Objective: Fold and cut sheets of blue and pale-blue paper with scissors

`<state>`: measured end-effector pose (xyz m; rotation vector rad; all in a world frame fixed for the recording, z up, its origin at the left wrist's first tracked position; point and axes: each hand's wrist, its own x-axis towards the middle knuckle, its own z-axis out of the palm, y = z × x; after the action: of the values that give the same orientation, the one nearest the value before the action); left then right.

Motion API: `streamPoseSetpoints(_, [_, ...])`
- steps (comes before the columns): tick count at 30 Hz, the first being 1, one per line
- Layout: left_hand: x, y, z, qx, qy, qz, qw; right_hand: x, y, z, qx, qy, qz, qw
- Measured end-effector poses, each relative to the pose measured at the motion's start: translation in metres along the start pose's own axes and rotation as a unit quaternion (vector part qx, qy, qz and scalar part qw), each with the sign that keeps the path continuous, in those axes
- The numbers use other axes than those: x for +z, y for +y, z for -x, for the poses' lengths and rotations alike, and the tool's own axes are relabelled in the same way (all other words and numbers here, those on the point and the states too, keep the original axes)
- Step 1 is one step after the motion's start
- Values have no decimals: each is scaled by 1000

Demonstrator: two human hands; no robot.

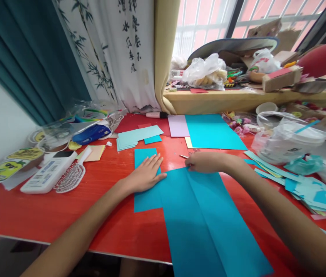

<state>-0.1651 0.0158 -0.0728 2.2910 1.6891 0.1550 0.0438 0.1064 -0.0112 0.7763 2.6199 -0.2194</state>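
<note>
My left hand [147,175] lies flat, fingers spread, on a narrow blue paper piece [148,202] on the red table. A large blue sheet of paper [196,223] with a lengthwise crease overlaps that piece and reaches past the table's front edge. At the sheet's far edge, by the top of the crease, my right hand [204,161] is closed with its fingertips on the paper. A thin pointed metal tip [183,156] shows just beyond these fingers; the rest of it is hidden, and I cannot tell whether it is held.
Light blue paper strips [139,134] and a blue sheet [213,130] lie behind my hands. A hairbrush [72,177] and a white box-shaped object [50,171] sit left. Paper scraps [310,188] and a bagged white tub [286,138] crowd the right side.
</note>
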Motion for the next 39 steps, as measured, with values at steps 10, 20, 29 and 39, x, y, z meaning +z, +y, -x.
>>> streamPoseSetpoints(10, [-19, -32, 3, -43, -53, -67, 995, 13, -11, -13, 2, 89, 11, 996])
streamPoseSetpoints(20, [3, 1, -3, 90, 38, -62, 993, 36, -21, -21, 79, 311, 29, 947])
streamPoseSetpoints(29, [9, 1, -4, 87, 14, -56, 995, 85, -20, -4, 28, 297, -75, 952])
streamPoseSetpoints(39, [8, 13, 0, 54, 9, -57, 997, 89, -28, -14, 47, 287, -78, 954])
